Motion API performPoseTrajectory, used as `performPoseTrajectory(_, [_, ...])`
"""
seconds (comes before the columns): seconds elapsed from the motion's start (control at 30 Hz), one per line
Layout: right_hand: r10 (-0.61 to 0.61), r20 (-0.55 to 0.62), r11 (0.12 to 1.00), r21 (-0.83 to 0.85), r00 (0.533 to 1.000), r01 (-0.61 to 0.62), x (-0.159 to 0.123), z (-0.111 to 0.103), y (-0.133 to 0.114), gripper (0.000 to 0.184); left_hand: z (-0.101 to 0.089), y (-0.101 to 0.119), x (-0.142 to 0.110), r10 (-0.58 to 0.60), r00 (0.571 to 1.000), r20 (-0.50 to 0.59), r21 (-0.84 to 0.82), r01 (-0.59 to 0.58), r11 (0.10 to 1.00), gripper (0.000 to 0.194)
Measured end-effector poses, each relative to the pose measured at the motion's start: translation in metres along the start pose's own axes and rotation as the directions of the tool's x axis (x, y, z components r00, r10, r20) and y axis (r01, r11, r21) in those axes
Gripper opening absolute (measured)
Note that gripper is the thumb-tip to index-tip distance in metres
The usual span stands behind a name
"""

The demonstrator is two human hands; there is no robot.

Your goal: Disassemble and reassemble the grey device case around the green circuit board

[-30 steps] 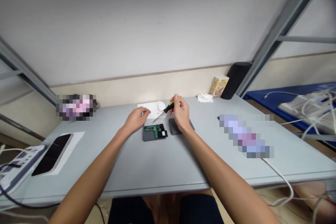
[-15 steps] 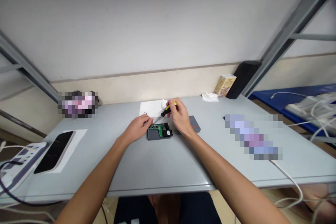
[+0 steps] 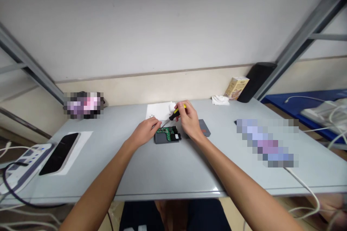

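1. Head view, the hands: the right hand [image 3: 189,119] is wrapped around the black-and-yellow handle of a screwdriver [image 3: 175,114], whose shaft slants down to the left. The left hand [image 3: 146,130] has its fingers bent and close together; whether they pinch anything cannot be told.
2. Head view, the piece: a green circuit board [image 3: 168,130] sits in a grey casing [image 3: 162,138] lying on the desk [image 3: 168,173], between the hands. A second grey part [image 3: 205,128] lies partly behind the right hand.
3. Head view, the change: a second ago the tip and the left fingertips were apart; now they meet near the board's far left corner. That seems to put both hands on one spot, where steadiness matters.
4. Head view, beyond: small dark bits [image 3: 152,116] lie on white paper [image 3: 156,108], beside a white object [image 3: 172,107].
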State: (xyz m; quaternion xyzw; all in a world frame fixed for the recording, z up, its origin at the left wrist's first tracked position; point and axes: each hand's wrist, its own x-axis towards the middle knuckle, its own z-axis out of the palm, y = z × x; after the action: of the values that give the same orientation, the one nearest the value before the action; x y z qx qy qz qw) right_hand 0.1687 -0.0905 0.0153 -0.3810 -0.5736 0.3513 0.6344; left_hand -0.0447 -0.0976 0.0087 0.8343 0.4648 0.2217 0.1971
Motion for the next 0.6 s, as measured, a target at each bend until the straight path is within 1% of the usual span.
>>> performPoseTrajectory(0.27, [-0.020,0.026,1.000,0.002,0.999,0.020,-0.001,0.002,0.001,0.039,0.001,0.001,0.001,0.017,1.000,-0.007,0.001,-0.017,1.000,0.039])
performPoseTrajectory(0.37, [-0.046,0.036,0.999,-0.020,0.998,0.047,-0.002,0.003,0.000,0.035,0.001,0.001,0.001,0.019,1.000,-0.008,-0.018,-0.019,1.000,0.039])
performPoseTrajectory(0.43, [-0.048,0.038,0.998,-0.032,0.998,0.049,-0.003,0.004,-0.002,0.030,0.001,0.000,0.002,0.023,1.000,-0.008,-0.038,-0.023,0.999,0.040])
performPoseTrajectory(0.5, [-0.048,0.034,0.998,-0.033,0.998,0.050,-0.004,0.006,-0.005,0.029,0.002,-0.002,0.002,0.028,1.000,-0.005,-0.055,-0.028,0.998,0.040])
performPoseTrajectory(0.6, [-0.085,0.058,0.996,-0.031,0.995,0.086,-0.006,0.009,-0.012,0.026,0.003,-0.004,0.002,0.031,1.000,-0.004,-0.068,-0.031,0.997,0.041])
